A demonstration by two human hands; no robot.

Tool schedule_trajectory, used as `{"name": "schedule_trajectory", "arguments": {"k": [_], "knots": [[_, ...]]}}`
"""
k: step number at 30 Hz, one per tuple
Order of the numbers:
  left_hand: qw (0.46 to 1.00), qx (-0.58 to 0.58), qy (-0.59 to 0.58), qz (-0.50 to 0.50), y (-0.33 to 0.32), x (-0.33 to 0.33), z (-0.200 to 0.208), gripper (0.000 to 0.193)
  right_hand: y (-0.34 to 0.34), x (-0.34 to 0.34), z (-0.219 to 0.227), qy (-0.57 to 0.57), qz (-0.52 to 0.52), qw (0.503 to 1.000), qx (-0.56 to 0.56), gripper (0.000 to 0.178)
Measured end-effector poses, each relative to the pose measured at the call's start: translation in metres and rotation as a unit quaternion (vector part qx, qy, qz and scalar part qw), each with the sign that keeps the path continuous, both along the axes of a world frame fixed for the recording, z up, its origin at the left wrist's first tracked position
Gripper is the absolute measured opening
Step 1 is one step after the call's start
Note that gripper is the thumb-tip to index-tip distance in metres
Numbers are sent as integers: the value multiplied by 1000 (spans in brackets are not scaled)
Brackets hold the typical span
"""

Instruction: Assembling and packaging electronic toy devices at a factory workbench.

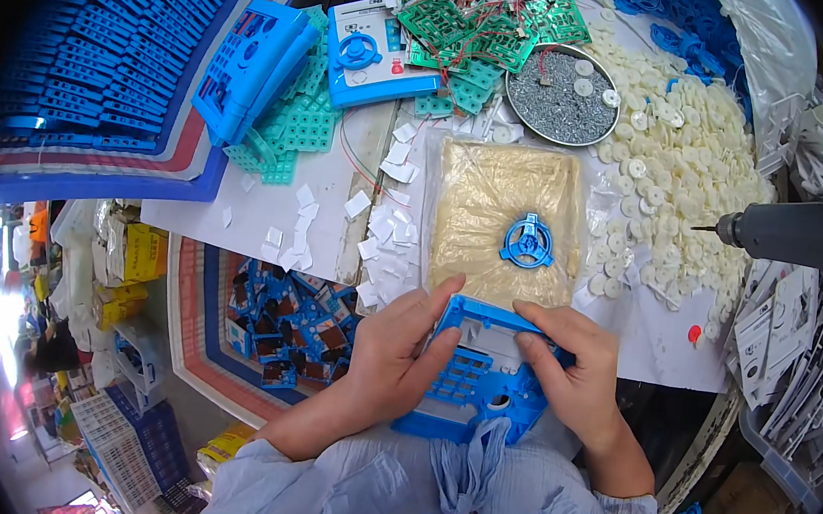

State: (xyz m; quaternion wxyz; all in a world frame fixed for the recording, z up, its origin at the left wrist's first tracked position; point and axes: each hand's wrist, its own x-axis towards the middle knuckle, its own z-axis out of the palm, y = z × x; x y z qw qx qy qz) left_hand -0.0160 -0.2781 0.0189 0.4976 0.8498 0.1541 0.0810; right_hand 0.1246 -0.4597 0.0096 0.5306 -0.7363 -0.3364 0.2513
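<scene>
Between my two hands I hold a blue plastic casing (460, 420) with a large window, a grid of small openings and a round hole. My left hand (393, 344) grips its left edge, thumb along the frame. My right hand (575, 362) grips the upper right corner with thumb and fingers. The casing's lower edge is close to my clothing. Just beyond it lies a pad wrapped in clear plastic (473, 189), tan in colour. On the pad sits a small blue steering wheel (528, 241).
A screwdriver (790, 232) juts in from the right. Behind are a tray of screws (546, 97), white discs (683, 164), green circuit boards (444, 22) and teal keypads (300, 127). Blue casings fill a crate (96, 38) at left. A lower bin (191, 305) holds finished-looking blue parts (277, 318).
</scene>
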Motion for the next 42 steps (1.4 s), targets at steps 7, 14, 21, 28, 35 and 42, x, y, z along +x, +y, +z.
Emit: {"name": "schedule_trajectory", "arguments": {"k": [7, 14, 21, 28, 35, 42], "knots": [[981, -170, -49, 81, -11, 0, -15, 50, -4, 10, 0, -32, -43, 999, -4, 28], [999, 51, 20, 3, 8, -7, -10, 38, 10, 22, -2, -52, -70, 996, 27, 28], [997, 80, -12, 11, 6, -7, -13, 24, 15, 17, 5, -87, -57, 994, 34, 23], [998, 46, 37, 8, 4, -6, -2, 22, 10, 18, 0, -57, -48, 997, 29, 21], [996, -30, 86, -9, 14, -1, 3, 26, 8, 18, -12, 29, -56, 998, 22, 21], [996, -91, 12, -22, 16, 3, -13, 27, 5, 16, -20, 109, -61, 992, 28, 22]]}}
